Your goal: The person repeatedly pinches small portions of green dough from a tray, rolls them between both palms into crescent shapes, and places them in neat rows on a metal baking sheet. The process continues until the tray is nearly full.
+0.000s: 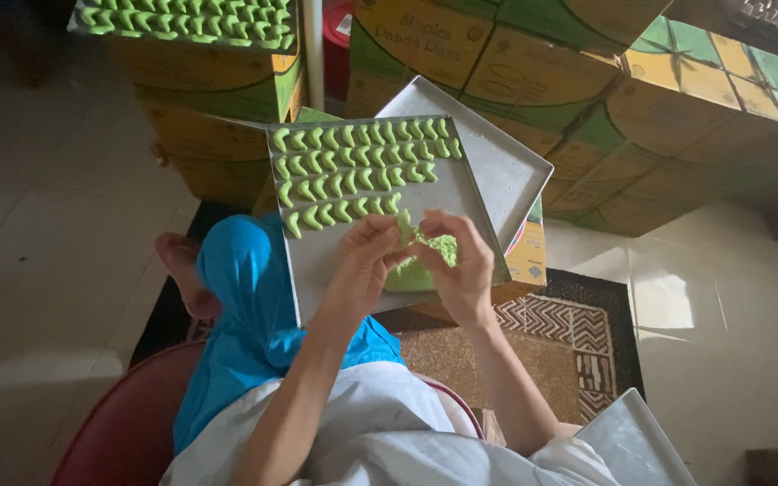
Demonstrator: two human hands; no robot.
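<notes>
Head view shows both hands over a metal tray [317, 270]. Left hand [362, 261] and right hand [461, 265] pinch together one green dough piece [404, 221] above a green dough lump [420, 261] (it rests on the tray). Crescent rows [357, 171] lie just behind.

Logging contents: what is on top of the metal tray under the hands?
On the metal tray lie four rows of green crescent dough pieces and a green dough lump; both hands cover part of it.
</notes>
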